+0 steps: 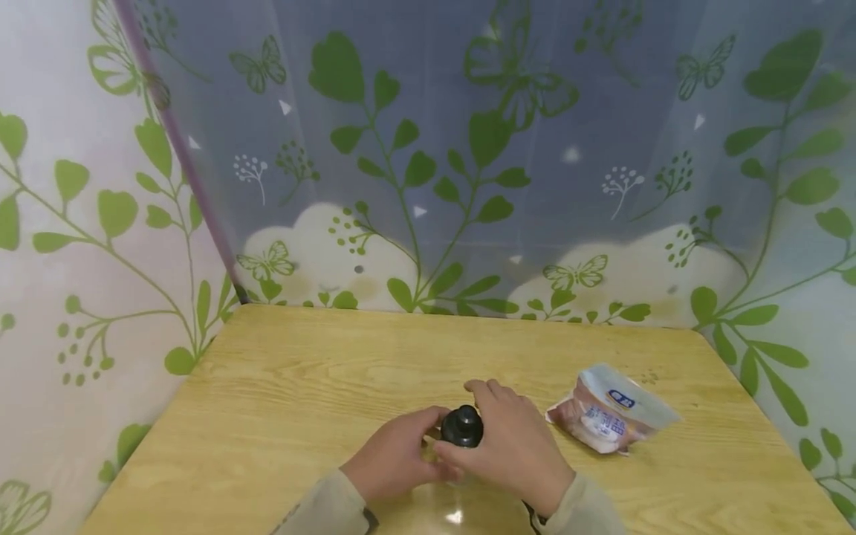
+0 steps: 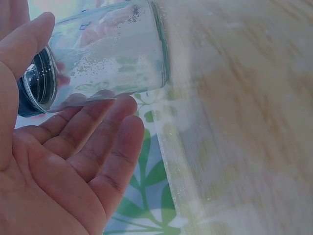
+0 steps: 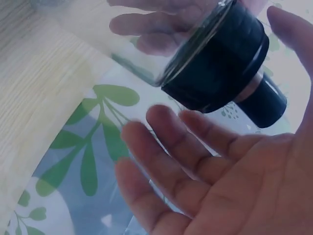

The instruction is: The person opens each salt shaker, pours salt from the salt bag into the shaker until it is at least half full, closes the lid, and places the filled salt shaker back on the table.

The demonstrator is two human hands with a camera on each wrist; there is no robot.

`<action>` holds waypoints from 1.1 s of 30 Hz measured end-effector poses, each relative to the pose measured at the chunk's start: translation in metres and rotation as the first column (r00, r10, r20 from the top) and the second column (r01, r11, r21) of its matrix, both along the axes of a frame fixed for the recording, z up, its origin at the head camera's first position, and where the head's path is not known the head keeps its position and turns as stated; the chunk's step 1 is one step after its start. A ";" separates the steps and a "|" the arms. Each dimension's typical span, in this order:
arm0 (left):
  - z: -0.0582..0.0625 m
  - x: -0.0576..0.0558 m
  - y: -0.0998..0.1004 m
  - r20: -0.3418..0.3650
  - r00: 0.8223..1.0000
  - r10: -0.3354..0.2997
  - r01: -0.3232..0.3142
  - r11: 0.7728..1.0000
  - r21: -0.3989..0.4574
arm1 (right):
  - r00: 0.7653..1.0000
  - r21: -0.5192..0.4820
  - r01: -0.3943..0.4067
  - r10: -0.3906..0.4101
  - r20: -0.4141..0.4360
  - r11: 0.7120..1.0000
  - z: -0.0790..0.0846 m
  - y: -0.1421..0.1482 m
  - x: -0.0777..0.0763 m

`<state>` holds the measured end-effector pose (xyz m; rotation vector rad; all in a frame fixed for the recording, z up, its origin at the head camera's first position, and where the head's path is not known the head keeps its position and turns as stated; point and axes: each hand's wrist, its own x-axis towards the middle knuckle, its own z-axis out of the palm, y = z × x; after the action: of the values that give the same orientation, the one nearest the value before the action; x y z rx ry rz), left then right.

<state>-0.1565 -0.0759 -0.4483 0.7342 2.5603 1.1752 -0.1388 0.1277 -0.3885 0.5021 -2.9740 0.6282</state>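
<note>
Where two hands meet over a table (image 1: 321, 357), well short of its far edge: one glass jar (image 2: 127, 54), seemingly upright, base contact unclear; one black lid (image 1: 463, 425), knobbed, fitted. Left hand (image 1: 394, 453): loosely curved, thumb and fingers about the jar near the lid; firmness cannot be told. Right hand (image 1: 515, 442): well opened, fingers nearly straight beside the lid, no firm hold evident. One printed bag (image 1: 605, 412): toward the right edge. Handling, as judged: left steadies the glass; right takes the lid's broad rim, not its knob.
</note>
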 end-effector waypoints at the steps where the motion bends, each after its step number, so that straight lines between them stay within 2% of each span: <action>1: 0.001 -0.001 0.000 -0.004 1.000 -0.001 0.001 1.000 -0.004 | 1.000 -0.007 0.004 -0.004 -0.003 1.000 0.000 0.000 0.000; 7: 0.006 -0.004 0.002 -0.021 1.000 -0.015 0.015 1.000 -0.018 | 0.999 -0.054 0.036 -0.035 0.018 0.998 0.003 -0.002 -0.002; 12: 0.004 -0.004 0.003 -0.027 1.000 -0.016 0.015 1.000 -0.018 | 0.999 -0.042 0.034 -0.033 0.017 0.999 0.003 -0.002 -0.002; 24: -0.001 -0.005 0.003 -0.033 0.999 -0.024 0.024 1.000 -0.007 | 0.998 -0.078 -0.054 0.057 0.030 0.996 0.003 0.001 0.002; 33: -0.003 0.000 0.002 -0.038 0.999 -0.019 0.020 1.000 0.018 | 0.985 -0.102 -0.148 0.155 0.069 0.984 0.002 0.004 0.003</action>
<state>-0.1562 -0.0735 -0.4512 0.7910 2.5704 1.1916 -0.1358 0.1312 -0.3865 0.7180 -2.9780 0.8174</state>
